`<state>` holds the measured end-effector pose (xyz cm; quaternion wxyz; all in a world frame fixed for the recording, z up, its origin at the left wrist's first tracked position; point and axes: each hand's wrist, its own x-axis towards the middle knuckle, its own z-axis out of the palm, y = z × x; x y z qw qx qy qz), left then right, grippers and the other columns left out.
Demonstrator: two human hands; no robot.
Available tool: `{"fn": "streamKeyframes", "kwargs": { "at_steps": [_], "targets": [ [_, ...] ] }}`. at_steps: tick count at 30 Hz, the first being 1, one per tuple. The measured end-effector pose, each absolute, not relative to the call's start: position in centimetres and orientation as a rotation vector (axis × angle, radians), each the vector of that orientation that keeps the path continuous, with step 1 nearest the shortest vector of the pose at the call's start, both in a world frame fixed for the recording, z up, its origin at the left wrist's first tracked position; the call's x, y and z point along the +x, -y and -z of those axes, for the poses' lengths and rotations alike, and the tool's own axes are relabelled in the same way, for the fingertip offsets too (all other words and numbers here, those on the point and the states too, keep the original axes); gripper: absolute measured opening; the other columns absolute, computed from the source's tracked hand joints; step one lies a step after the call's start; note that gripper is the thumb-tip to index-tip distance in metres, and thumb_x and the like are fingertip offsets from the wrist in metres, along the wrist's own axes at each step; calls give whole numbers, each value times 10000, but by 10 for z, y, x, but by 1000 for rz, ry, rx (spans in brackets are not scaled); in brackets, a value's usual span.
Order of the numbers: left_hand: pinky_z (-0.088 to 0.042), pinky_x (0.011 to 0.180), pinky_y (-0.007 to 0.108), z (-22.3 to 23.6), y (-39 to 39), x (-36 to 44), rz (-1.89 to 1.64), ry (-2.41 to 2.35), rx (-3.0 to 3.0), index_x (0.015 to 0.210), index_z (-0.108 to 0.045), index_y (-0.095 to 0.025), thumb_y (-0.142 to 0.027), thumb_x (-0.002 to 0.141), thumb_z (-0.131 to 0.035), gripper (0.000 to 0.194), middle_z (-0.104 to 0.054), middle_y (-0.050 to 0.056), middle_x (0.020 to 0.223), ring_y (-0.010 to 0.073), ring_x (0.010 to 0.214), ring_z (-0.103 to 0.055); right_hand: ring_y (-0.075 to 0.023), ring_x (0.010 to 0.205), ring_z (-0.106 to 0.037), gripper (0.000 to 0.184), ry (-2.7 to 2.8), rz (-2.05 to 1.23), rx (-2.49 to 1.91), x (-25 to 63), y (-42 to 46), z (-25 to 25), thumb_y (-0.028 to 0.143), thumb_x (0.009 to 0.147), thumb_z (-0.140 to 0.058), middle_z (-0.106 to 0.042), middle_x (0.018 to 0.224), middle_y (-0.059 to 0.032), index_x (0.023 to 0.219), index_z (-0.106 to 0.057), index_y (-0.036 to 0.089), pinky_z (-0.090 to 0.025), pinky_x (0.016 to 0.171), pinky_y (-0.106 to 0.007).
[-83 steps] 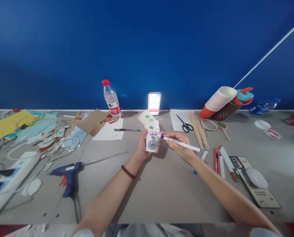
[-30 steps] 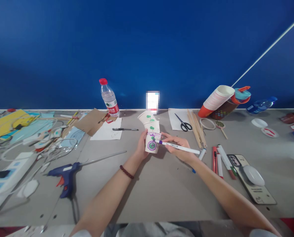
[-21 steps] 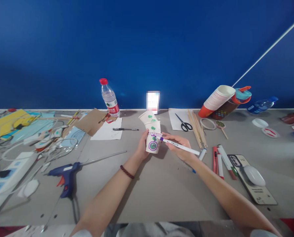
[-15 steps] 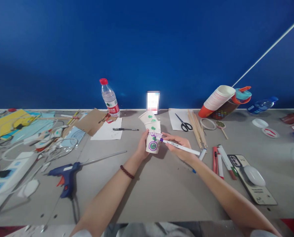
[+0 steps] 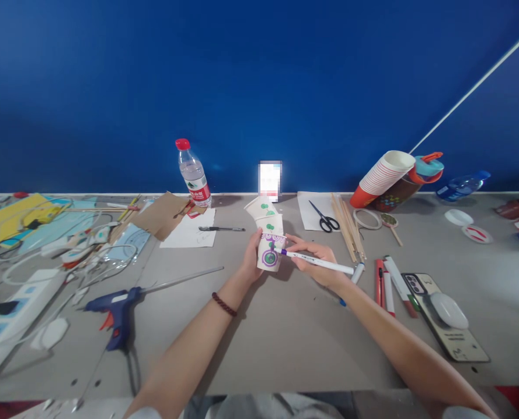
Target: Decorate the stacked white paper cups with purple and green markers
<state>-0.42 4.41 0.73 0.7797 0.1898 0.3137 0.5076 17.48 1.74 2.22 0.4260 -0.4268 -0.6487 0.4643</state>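
My left hand (image 5: 251, 258) is wrapped around a chain of joined white paper cups (image 5: 269, 243) with green dots and purple rings, holding it on the grey table (image 5: 285, 331). My right hand (image 5: 318, 262) pinches a white marker with a purple tip (image 5: 316, 262). The tip touches the side of the nearest cup, just above its purple-and-green circle. A dark bead bracelet (image 5: 223, 304) sits on my left wrist.
A blue glue gun (image 5: 116, 308) and a power strip (image 5: 10, 317) lie at left. A water bottle (image 5: 194, 173) stands at the back. Scissors (image 5: 324, 218), wooden sticks (image 5: 349, 230), stacked cups (image 5: 384, 174), markers (image 5: 388, 282) and a phone (image 5: 449, 320) lie at right.
The marker tip has slid a little lower on the front cup, from the purple band near its rim toward the circle. My left hand has kept its grip on the cups.
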Motion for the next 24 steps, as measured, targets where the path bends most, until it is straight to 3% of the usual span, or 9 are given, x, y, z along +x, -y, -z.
{"fn": "streamKeyframes", "kwargs": {
  "at_steps": [8, 24],
  "targets": [
    [-531, 535, 298, -8, -44, -5, -1064, -707, 375, 996, -665, -92, -471, 875, -544, 416, -726, 106, 820, 201, 633, -674, -287, 1178, -642, 197, 1556, -1116, -1075, 175, -20, -16, 359, 816, -692, -704, 1227, -72, 978, -751, 263, -527, 993, -420],
    [-535, 644, 317, -2, -46, -5, -1082, -647, 398, 1008, -679, -84, -503, 883, -524, 464, -735, 140, 873, 230, 756, -694, -311, 1295, -546, 179, 1672, -1130, -1063, 173, -15, -30, 273, 758, -725, -674, 1274, -99, 930, -770, 251, -514, 992, -408]
  ]
}}
